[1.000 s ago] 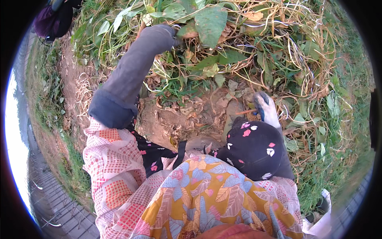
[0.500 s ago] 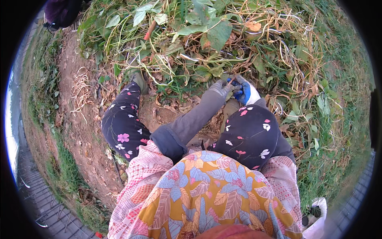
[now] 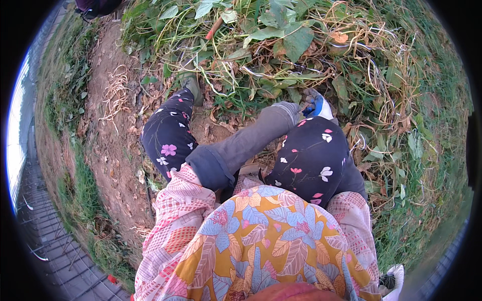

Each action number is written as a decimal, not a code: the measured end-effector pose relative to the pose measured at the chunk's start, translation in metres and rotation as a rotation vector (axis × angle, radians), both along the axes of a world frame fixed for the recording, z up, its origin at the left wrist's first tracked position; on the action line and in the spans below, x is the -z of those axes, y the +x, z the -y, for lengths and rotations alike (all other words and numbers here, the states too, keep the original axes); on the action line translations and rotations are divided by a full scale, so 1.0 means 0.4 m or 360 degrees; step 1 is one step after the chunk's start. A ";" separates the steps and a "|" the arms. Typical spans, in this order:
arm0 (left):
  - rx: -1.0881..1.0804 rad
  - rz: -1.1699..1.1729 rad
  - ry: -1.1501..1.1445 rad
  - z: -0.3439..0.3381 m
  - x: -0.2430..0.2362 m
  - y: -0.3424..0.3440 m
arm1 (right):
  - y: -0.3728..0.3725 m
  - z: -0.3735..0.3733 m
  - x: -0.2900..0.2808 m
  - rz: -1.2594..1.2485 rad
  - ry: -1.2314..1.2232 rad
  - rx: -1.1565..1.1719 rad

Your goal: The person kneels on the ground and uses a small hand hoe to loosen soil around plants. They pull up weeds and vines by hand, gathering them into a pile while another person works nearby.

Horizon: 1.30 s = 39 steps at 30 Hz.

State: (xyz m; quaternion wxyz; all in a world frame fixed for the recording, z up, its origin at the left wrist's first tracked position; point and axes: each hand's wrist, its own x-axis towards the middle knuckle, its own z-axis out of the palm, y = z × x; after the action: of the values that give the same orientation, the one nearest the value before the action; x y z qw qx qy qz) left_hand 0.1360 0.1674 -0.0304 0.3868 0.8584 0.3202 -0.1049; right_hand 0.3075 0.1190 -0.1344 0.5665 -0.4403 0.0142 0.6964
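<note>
My right hand (image 3: 316, 103), in a blue and white glove, is closed beside my right knee, its fingers curled inward at the edge of the tangled vines (image 3: 281, 78). Whatever is in those fingers is too small to make out. My left hand (image 3: 289, 108), in a grey glove below a grey sleeve, reaches across to meet it. The left fingers are mostly hidden by the knee and the right hand. Green leaves, yellowed stems and dry brown leaves surround both hands.
A small heap of thin tan pods or stems (image 3: 116, 95) lies on bare soil to the left. An orange-red stick (image 3: 215, 27) pokes from the vines. Part of another person (image 3: 98, 6) shows at the top left. Grass (image 3: 442, 150) borders the right.
The view has shifted, so the ground appears further right. My left hand has gone lower behind the knee; the thin brown piece seen between the hands before no longer shows clearly.
</note>
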 end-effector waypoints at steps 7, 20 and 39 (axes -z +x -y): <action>-0.0242 0.0157 -0.0105 -0.025 -0.090 -0.122 | 0.102 0.076 0.263 -0.0820 0.0462 0.0379; -0.1479 0.0647 -0.1328 -0.238 -0.035 -0.239 | 0.634 0.540 -0.061 0.2462 -0.1499 -0.0148; -0.1399 0.0435 -0.1226 -0.209 0.003 -0.159 | 0.163 0.572 0.152 0.2177 -0.1191 -0.1213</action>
State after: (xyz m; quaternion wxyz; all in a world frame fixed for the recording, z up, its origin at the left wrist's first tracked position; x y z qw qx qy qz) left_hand 0.0723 0.2508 -0.0316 0.7148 0.4494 0.5316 0.0678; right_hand 0.3725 -0.1096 -0.1950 -0.0035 -0.8945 -0.2498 0.3707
